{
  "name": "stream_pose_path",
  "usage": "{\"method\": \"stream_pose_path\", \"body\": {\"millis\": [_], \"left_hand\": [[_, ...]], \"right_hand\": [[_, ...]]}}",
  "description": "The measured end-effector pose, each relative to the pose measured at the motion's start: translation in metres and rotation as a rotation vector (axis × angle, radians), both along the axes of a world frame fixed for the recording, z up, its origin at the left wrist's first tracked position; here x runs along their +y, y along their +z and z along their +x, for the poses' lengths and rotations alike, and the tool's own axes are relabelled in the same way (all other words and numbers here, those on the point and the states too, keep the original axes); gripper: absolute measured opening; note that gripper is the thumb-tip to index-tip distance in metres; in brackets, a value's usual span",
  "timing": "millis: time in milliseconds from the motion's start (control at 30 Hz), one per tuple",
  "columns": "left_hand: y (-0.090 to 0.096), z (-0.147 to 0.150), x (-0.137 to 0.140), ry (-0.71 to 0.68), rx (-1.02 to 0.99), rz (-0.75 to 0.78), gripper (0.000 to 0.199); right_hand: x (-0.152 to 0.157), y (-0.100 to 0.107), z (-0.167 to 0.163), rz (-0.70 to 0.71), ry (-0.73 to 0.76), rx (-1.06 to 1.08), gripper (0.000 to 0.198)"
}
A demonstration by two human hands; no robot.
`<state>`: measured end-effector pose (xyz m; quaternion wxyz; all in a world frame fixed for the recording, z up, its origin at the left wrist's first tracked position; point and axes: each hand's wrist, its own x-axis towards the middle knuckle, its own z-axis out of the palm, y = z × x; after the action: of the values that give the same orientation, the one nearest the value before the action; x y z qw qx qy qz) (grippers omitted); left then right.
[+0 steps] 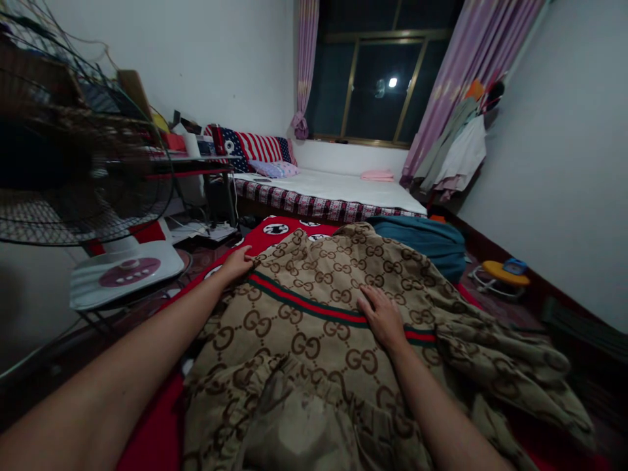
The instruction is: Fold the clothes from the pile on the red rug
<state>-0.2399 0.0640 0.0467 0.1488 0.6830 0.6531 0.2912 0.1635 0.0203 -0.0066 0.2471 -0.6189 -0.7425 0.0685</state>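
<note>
A tan jacket (338, 281) with a brown interlocking-letter print lies spread out in front of me. A green and red stripe (314, 306) crosses its body. My left hand (238, 263) is at the jacket's left edge near one end of the stripe, its fingertips closed on the fabric. Flat on the cloth, my right hand (383, 315) rests across the stripe with its fingers apart. A sleeve (515, 360) lies loosely bunched on the right side. The gathered hem and the pale inside (294, 418) show nearest to me.
Under the jacket is a red patterned cloth (157, 425). A fan (73, 144) stands close on the left, beside a cluttered desk (196, 163). Beyond are a teal cushion-like bundle (422, 239) and a bed (333, 186). A yellow stool (505, 271) is at right.
</note>
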Motion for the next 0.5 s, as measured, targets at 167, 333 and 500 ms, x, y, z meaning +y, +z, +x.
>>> {"method": "stream_pose_path", "body": {"millis": [167, 333, 500], "left_hand": [[0.006, 0.031, -0.007, -0.036, -0.006, 0.086, 0.054], [0.064, 0.036, -0.024, 0.049, 0.350, 0.424, 0.042], [0.070, 0.025, -0.021, 0.087, 0.536, 0.117, 0.027]], "right_hand": [[-0.001, 0.001, 0.000, 0.002, 0.001, 0.033, 0.044], [0.002, -0.001, 0.002, -0.001, 0.007, 0.022, 0.044], [0.003, -0.003, 0.002, 0.008, 0.006, 0.004, 0.041]]}}
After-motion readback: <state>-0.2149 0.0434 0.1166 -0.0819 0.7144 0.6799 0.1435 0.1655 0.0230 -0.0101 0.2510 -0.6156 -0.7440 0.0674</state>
